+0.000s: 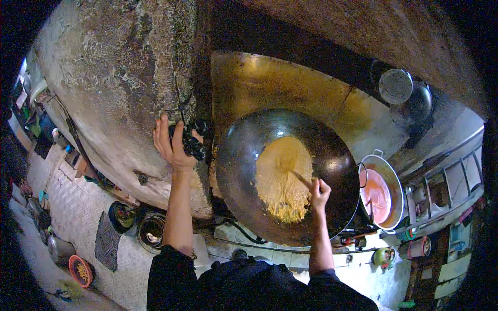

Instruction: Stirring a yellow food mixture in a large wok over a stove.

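Note:
A large dark wok [241, 155] stands before me with a thick yellow-tan mixture [282, 175] in its middle. My right hand [321, 192] grips the handle of a wooden stirring tool [300, 178], whose lower end is sunk in the mixture and hidden. Off to the left, my left hand [173, 145] is around a black lumpy object [192, 142] against a rough plastered wall [128, 70]. Its thumb and fingers lie on either side of this object. What the object is, I cannot tell.
Right of the wok, a two-handled metal pot [397, 194] holds pinkish liquid [375, 194]. Round metal vessels [395, 86] sit at the far right. A dark hose [243, 231] runs below the wok. Bowls [151, 233] and an orange basin [80, 271] are on the tiled floor [74, 198].

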Demonstrator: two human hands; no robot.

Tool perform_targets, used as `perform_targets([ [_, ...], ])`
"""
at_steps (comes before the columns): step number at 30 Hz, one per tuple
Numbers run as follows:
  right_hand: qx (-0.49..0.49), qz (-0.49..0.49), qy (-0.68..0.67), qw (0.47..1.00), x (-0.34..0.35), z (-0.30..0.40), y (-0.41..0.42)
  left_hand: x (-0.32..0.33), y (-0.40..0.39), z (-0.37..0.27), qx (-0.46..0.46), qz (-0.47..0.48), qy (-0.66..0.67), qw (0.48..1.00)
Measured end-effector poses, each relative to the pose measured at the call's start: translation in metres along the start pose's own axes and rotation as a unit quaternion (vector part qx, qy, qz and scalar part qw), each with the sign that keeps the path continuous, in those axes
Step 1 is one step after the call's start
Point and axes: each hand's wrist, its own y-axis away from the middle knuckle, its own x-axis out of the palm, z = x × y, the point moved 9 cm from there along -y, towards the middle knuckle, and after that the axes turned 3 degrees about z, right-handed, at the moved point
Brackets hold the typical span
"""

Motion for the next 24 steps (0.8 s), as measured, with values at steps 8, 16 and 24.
perform_targets([
  [8, 0.055, -0.118, -0.008, 0.991, -0.106, 0.102, -0.056, -0.002, -0.001, 0.0, 0.0, 0.002, -0.004, 1.0],
  [16, 0.01, -0.22, -0.1, 0.97, -0.044, -0.015, -0.043, -0.003, -0.003, -0.003, 0.005, -0.006, -0.013, 1.0],
  [24, 0.062, 0.006, -0.157, 0.986, -0.023, -0.025, -0.005, -0.007, -0.003, 0.002, 0.016, 0.002, -0.033, 0.999],
])
